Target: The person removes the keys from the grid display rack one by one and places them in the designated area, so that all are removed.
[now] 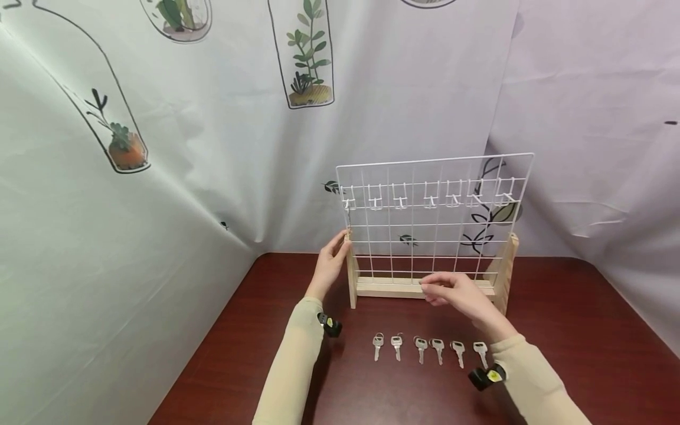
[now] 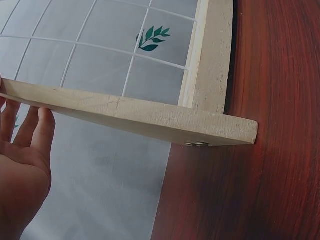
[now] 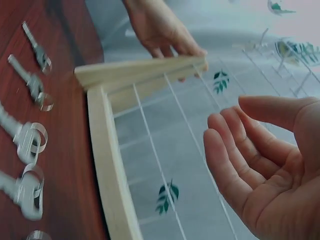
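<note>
A white wire grid rack (image 1: 423, 224) stands on the table in a wooden frame. My left hand (image 1: 330, 260) holds the top of the rack's left wooden upright (image 2: 130, 112), fingers against one face in the left wrist view. Right above that hand, a key (image 1: 349, 217) hangs from the leftmost hook (image 1: 349, 203). In front of the grid's lower part is my right hand (image 1: 454, 292), its fingers loosely bent with nothing between them, as the right wrist view (image 3: 265, 160) shows. Several keys (image 1: 421, 348) with rings lie in a row on the table before the rack.
More white hooks (image 1: 430, 200) line the upper part of the grid. A wooden crossbar (image 1: 390, 289) joins the two uprights at the bottom. The dark red table (image 1: 574, 330) meets a white curtain (image 1: 212, 147) printed with plants behind and to the left.
</note>
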Tool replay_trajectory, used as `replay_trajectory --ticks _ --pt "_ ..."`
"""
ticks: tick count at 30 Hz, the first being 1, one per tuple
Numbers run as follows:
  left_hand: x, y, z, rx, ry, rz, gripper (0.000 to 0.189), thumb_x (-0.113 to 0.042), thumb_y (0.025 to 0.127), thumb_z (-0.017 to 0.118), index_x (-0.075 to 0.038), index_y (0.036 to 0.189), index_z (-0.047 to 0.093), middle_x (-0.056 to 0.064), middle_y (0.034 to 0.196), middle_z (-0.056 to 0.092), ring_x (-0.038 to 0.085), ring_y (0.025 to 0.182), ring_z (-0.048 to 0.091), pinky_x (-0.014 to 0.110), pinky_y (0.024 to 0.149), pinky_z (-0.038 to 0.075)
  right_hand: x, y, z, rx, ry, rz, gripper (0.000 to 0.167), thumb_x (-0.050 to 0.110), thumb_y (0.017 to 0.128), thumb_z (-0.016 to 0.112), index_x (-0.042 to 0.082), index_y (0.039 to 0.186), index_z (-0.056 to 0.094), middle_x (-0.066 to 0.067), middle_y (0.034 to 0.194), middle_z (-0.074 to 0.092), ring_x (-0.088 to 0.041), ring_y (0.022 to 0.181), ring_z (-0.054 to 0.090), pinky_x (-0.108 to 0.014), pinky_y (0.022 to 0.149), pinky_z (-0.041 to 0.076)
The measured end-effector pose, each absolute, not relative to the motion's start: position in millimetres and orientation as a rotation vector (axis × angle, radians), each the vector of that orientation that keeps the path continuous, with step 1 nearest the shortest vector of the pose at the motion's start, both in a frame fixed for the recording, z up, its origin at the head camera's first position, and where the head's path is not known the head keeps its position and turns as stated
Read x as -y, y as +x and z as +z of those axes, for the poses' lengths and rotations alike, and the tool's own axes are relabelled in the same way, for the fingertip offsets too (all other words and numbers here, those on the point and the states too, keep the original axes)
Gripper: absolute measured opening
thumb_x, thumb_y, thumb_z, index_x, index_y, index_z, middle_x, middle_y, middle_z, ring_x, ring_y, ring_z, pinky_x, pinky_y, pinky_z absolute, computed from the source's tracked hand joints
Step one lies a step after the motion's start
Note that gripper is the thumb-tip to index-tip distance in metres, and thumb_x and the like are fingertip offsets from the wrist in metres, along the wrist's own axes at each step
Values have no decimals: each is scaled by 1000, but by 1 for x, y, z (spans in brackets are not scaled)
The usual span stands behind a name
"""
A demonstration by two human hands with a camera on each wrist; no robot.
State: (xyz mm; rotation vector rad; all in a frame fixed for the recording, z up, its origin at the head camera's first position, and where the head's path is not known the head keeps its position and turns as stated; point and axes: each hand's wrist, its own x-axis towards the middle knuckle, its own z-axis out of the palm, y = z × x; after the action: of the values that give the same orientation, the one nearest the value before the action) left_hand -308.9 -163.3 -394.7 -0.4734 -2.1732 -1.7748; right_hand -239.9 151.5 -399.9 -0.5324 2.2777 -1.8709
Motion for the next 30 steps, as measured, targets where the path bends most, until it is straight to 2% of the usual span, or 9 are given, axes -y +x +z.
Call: replay_trajectory --ticks 6,9,13,19,22,28,30 --pt "166 -308 -395 2171 -457 -1786 42 -12 104 58 4 143 53 23 143 54 35 135 50 44 109 42 -128 -249 -390 -2315 -536 -1949 32 15 97 68 -10 117 67 -17 106 72 -27 93 72 -38 83 59" --pt "165 -310 -396 2160 -479 -1805 42 -11 104 58 4 143 52 22 143 54 35 135 49 43 110 41 -118 -253 -383 -2329 -507 -2017 32 15 97 68 -9 118 67 -20 110 71 -23 93 72 -33 81 59" --pt "165 -311 -397 2155 -497 -1803 42 -11 104 58 5 142 53 21 143 55 34 135 50 42 110 42 -107 -257 -374 -2339 -496 -2063 34 18 97 69 -7 121 67 -22 117 69 -15 91 71 -35 84 59" --pt "165 -313 -398 2166 -518 -1791 43 -12 104 58 6 142 52 21 143 54 33 134 50 42 110 42 -94 -263 -358 -2363 -498 -2071 39 24 97 70 -2 125 67 -19 119 70 -20 94 72 -41 89 57" --pt "166 -313 -397 2166 -521 -1803 43 -12 104 58 6 143 52 21 143 54 33 135 50 42 110 42 -87 -267 -350 -2358 -504 -2134 38 24 97 70 -2 124 68 -20 119 69 -23 96 72 -40 90 57" --pt "167 -311 -398 2168 -503 -1839 44 -13 104 58 4 144 51 21 145 52 32 136 48 42 111 41 -72 -273 -337 -2303 -532 -2244 36 21 96 71 -4 122 68 -23 120 68 -17 95 71 -36 88 57" --pt "166 -310 -397 2170 -504 -1839 44 -13 104 58 3 144 51 21 145 52 32 136 48 43 111 40 -68 -276 -332 -2300 -549 -2248 37 21 96 71 -4 123 67 -22 121 68 -20 99 70 -36 88 57"
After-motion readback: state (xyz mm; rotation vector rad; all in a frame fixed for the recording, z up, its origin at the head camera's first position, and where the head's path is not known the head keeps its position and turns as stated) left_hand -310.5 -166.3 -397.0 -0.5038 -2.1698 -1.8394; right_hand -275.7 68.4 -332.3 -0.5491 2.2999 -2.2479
